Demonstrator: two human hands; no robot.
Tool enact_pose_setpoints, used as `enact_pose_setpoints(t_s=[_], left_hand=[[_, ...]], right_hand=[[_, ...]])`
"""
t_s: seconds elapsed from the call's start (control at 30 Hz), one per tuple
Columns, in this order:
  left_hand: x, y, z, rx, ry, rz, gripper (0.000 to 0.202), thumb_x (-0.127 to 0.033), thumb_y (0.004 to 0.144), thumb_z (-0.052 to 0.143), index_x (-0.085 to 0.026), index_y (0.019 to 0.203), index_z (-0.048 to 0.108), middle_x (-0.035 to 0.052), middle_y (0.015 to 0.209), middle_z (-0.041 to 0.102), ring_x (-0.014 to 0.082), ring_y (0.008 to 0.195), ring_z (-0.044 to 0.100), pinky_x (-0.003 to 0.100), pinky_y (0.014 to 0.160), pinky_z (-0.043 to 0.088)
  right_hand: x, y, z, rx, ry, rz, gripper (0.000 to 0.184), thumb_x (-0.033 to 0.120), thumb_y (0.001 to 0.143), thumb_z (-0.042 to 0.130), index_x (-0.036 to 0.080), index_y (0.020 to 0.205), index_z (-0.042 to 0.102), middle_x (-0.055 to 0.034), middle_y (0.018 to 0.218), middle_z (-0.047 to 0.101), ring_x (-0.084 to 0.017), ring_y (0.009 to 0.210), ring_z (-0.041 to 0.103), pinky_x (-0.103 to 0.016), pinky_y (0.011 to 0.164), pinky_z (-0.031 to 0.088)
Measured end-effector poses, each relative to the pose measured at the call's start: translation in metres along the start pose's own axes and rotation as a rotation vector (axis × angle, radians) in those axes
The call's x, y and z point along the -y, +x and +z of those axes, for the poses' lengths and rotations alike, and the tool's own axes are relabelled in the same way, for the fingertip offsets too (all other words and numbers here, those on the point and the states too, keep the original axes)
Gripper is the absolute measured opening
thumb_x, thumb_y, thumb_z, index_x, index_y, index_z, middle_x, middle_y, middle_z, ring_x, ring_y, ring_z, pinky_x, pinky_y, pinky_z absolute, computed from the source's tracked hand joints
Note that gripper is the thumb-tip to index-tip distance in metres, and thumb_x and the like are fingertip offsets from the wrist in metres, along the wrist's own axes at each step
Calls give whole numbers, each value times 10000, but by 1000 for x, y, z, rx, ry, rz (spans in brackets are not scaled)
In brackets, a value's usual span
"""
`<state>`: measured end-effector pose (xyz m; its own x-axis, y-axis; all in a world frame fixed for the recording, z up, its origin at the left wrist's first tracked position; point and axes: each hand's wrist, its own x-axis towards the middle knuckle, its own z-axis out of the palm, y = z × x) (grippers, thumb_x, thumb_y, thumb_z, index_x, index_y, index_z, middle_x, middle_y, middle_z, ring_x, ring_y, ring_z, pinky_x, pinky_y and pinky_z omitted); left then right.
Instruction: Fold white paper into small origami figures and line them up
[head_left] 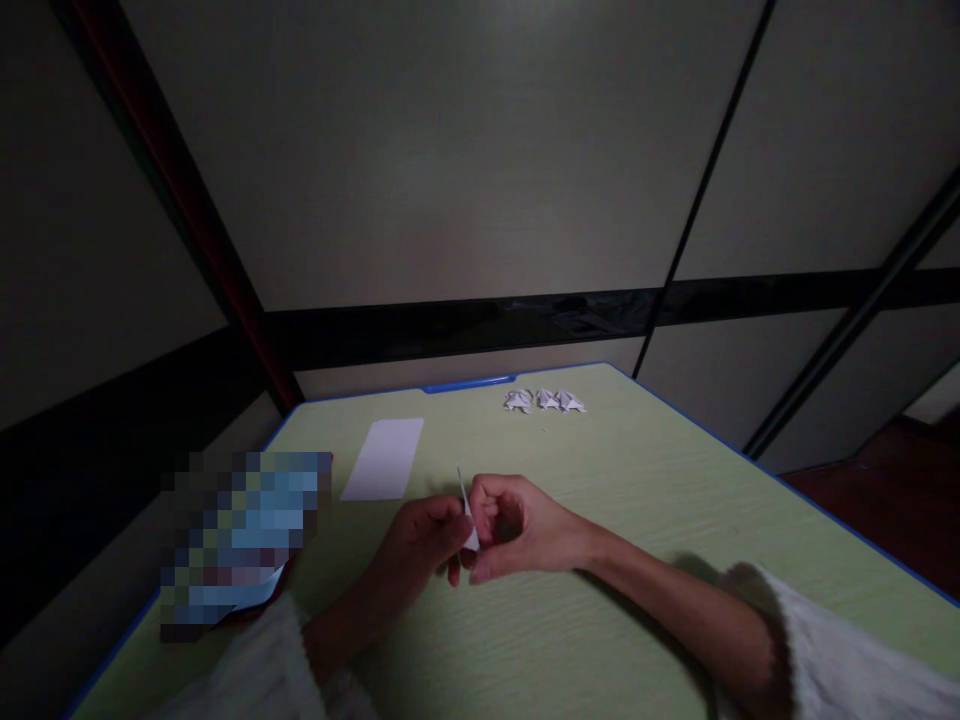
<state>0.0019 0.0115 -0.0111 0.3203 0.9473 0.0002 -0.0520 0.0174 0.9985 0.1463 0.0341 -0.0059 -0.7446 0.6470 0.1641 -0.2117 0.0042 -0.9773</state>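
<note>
Pale fuzzy sleeves [847, 640] are worn on both arms. A small white paper [472, 541] is pinched nearly edge-on in the grip of the left hand [427, 535] over the counter [637, 460]; it is met by the curled fingers of the right hand [525, 525], though whether it is gripped there cannot be told. Farther left, flat white sheets [384, 458] are laid near a pixelated object [255, 540]; toward the far edge, three folded paper figures [548, 401] are lined up.
</note>
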Motion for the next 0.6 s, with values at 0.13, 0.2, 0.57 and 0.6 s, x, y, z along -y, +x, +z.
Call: enact_pose_setpoints(t_s=[0.13,0.2,0.57,0.6], left_hand=[[-2,-2,0,19,19,9,416,-545,544,578,-146,483,477,-38,401,454,60,352,391,182,368,290],[-2,-2,0,14,17,8,416,-542,555,572,-147,479,469,-46,398,436,54,345,377,179,363,282],[0,-1,2,0,-35,-14,403,-524,552,586,-145,475,474,-50,384,433,45,332,363,168,342,276],[0,-1,2,-6,-45,-21,395,-516,548,594,-145,480,479,-46,389,442,49,339,373,170,345,285]], right_hand=[[1,0,0,-29,-57,0,331,182,503,699,137,579,380,76,529,423,-29,475,415,-163,430,306],[2,0,0,-42,-82,-6,331,195,511,695,139,567,373,77,523,418,-25,474,399,-159,427,304],[2,-1,0,-17,-59,-21,304,235,554,673,135,577,386,64,532,436,-39,496,451,-177,468,352],[2,-1,1,-10,-51,-22,305,244,556,673,136,580,388,64,531,435,-44,502,462,-182,475,359]])
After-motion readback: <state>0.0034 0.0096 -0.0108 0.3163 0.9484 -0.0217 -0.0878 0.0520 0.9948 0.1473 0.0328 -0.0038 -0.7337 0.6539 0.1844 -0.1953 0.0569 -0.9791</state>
